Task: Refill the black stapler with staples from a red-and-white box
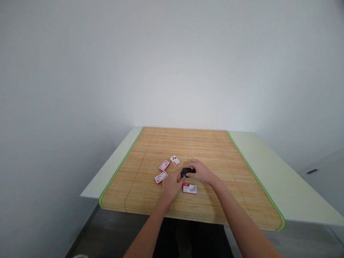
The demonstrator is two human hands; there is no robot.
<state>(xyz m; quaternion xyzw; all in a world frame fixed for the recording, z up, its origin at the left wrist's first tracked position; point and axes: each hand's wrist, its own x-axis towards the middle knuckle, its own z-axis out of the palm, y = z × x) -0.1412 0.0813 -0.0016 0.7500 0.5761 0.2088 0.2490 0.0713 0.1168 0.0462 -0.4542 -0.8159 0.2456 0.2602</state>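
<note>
Gripping a small black item [187,172], the right hand [201,172] is curled over it from the right, fingers closed on its top. The item sits low over the mat [215,150], near the mat's centre and slightly toward the near edge; its type is too small to tell.

The left hand [171,184] lies just left of the item, fingers bent, tips at the item's left end. Whether it grips the item or only touches it cannot be told.

Four red-and-white boxes lie flat on the mat around the hands:
- near box [189,188]: just below the item, between the two wrists.
- left box [161,177]: just beside the left hand.
- mid box [164,165]: beyond the left box.
- far box [174,160]: just right of the mid box, tilted.

The mat has green edging and covers the middle of a pale table [282,179] set against a white wall [172,71].
</note>
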